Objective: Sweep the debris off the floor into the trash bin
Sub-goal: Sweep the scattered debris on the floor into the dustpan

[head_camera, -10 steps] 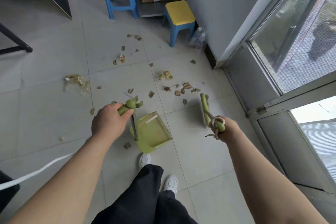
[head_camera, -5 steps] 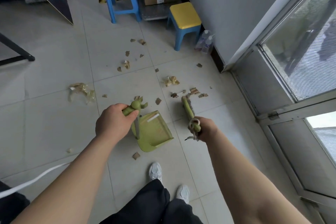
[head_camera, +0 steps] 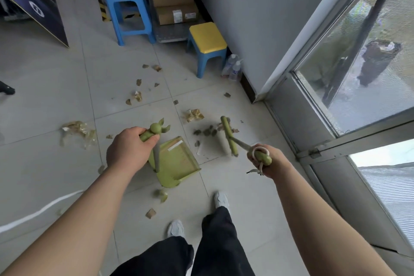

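Brown scraps (head_camera: 206, 132) lie between the broom (head_camera: 228, 134) my right hand (head_camera: 271, 161) grips and the dustpan (head_camera: 179, 163) my left hand (head_camera: 127, 148) holds by its handle; too hard a flick could scatter them past its lip

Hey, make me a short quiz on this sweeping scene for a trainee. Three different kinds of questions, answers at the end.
1. True or false: the left hand grips the handle of the dustpan.
2. What does the right hand grip? A: a bottle. B: the handle of the broom. C: a rag.
3. Short answer: does the blurred debris pile lie on the dustpan side or the window side of the broom head?
Key: 1 true; 2 B; 3 the dustpan side.
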The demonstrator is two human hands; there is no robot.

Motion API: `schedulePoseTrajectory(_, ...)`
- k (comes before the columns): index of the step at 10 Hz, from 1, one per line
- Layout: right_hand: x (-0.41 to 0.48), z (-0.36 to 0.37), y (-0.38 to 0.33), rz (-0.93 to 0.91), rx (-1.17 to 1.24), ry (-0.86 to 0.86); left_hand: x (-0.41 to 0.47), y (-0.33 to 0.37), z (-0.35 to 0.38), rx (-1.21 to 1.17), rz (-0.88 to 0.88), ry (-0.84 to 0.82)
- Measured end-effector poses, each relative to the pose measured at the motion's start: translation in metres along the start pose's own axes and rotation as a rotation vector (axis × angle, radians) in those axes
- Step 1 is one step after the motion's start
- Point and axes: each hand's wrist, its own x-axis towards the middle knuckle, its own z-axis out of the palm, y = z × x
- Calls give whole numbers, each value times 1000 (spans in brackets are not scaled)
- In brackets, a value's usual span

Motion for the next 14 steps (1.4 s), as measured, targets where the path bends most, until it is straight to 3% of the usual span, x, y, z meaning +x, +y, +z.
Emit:
schedulePoseTrajectory(3,89,-79,-1,87,98,98,26,56,35,-23,-95,46)
schedulePoseTrajectory(4,128,-96,-4,166,433,16,34,69,45,-35,-135,68)
schedulePoseTrajectory(5,170,-99,-1,234,493,51,37,78,56,-65,-176,90)
schedulePoseTrajectory(7,185,-57,-29,267,635,-85,32,82,63,-102,-244,109)
schedulePoseTrajectory(10,128,5,-60,214,435,-364,13,68,49,-100,-360,159)
schedulePoseTrajectory(11,110,9,-66,181,424,-375,1,57,40,-80,-389,170)
schedulePoseTrajectory(12,104,0,-60,-82,8,-321,-13,40,29,-64,-417,201)
schedulePoseTrajectory(13,96,3,-51,-200,-88,-271,-29,17,16,-66,-428,246)
schedulePoseTrajectory(14,73,16,-40,-103,-134,-268,-43,-9,2,-73,-439,303)
